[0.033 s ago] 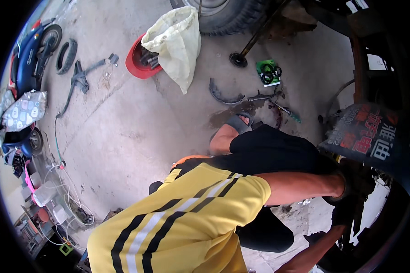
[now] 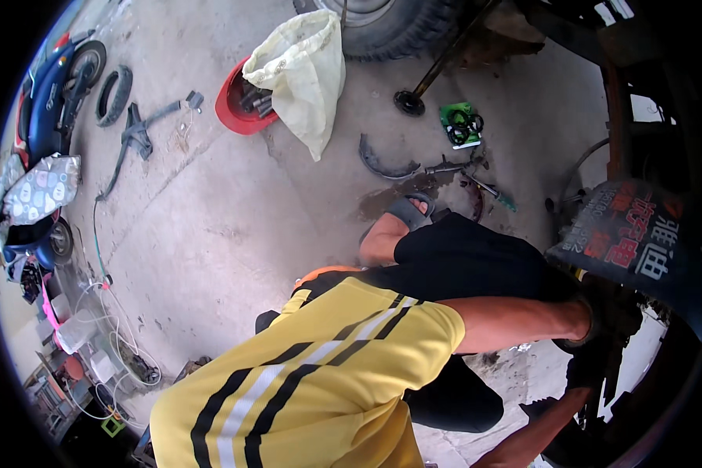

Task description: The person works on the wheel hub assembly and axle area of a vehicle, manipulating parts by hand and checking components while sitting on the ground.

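Both my forearms reach to the right into the shadow of a dark mechanical assembly. My left hand is at the end of the bare arm coming from my yellow sleeve. It looks dark, as if gloved, and its fingers vanish among the dark parts. Just below it is my right hand, also dark, with its forearm rising from the lower edge. Its fingers are hidden too, so I cannot make out what either hand touches. Above my hands hangs a dark printed sheet or flap.
A curved dark band, a tool with a green handle and a green card with black rings lie beyond my sandaled foot. Farther are a flanged shaft, wheel, red container, pale sack; motorbike left.
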Available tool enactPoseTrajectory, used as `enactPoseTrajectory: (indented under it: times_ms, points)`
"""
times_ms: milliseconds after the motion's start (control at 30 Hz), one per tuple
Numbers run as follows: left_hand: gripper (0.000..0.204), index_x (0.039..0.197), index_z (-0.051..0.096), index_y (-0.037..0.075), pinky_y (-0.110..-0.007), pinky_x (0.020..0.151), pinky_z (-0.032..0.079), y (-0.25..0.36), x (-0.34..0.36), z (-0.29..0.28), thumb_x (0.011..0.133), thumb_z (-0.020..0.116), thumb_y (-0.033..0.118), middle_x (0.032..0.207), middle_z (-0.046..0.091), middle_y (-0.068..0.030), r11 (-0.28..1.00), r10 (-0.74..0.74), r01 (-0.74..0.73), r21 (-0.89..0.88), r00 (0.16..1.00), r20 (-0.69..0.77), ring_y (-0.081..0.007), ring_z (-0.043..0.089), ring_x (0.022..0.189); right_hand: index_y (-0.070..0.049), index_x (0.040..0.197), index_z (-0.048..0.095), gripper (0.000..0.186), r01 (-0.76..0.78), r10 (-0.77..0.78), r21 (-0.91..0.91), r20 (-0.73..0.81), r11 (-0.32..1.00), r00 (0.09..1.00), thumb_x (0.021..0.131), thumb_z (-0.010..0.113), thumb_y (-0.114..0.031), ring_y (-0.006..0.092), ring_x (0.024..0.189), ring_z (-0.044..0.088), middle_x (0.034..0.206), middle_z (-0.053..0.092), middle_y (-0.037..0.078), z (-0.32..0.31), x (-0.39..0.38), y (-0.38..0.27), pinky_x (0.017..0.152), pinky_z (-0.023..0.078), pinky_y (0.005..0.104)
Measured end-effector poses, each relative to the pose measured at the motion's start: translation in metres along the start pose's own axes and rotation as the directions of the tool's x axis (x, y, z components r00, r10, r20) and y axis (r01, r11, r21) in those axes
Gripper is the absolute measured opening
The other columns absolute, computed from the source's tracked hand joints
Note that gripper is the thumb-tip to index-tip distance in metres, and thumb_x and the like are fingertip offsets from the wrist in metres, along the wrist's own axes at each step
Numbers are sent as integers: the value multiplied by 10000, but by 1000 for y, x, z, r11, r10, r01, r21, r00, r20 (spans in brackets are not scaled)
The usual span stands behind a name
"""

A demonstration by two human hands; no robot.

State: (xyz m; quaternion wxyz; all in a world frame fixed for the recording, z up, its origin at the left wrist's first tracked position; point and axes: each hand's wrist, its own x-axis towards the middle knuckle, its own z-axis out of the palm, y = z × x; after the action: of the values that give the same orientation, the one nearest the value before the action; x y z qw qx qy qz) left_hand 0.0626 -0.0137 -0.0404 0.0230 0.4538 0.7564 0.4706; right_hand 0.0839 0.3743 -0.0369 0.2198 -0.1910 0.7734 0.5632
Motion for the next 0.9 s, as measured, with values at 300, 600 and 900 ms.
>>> enactPoseTrajectory:
  times_ms: [300, 600, 900]
  points:
    - [358, 1079, 680, 100, -378, 833, 516, 5, -4, 7, 834, 595, 347, 1081, 681, -135, 999, 23, -23, -30, 1000, -16, -262, 656, 928, -43, 1344, 505, 466, -141, 152, 434, 9, 890, 988, 929, 488, -255, 229, 1220, 452, 1351, 499, 90, -10, -3, -4, 1026, 379, 357]
    - [335, 1101, 671, 111, -365, 825, 512, -36, 39, 79, 866, 566, 325, 1096, 681, -117, 980, 33, -68, -188, 983, -182, -240, 656, 914, 2, 1298, 538, 428, -189, 387, 795, -62, 576, 920, 966, 492, -264, 201, 1107, 510, 1245, 568, 76, -35, -31, -13, 961, 421, 323]
    - [523, 1077, 679, 112, -428, 828, 512, 9, 43, -23, 728, 653, 501, 1079, 666, -180, 986, -150, 156, -62, 985, 90, -357, 634, 993, -28, 1110, 640, 355, -291, 753, 898, -65, 331, 655, 877, 560, -285, 383, 1028, 611, 1078, 653, 217, -164, -32, -23, 918, 471, 456]
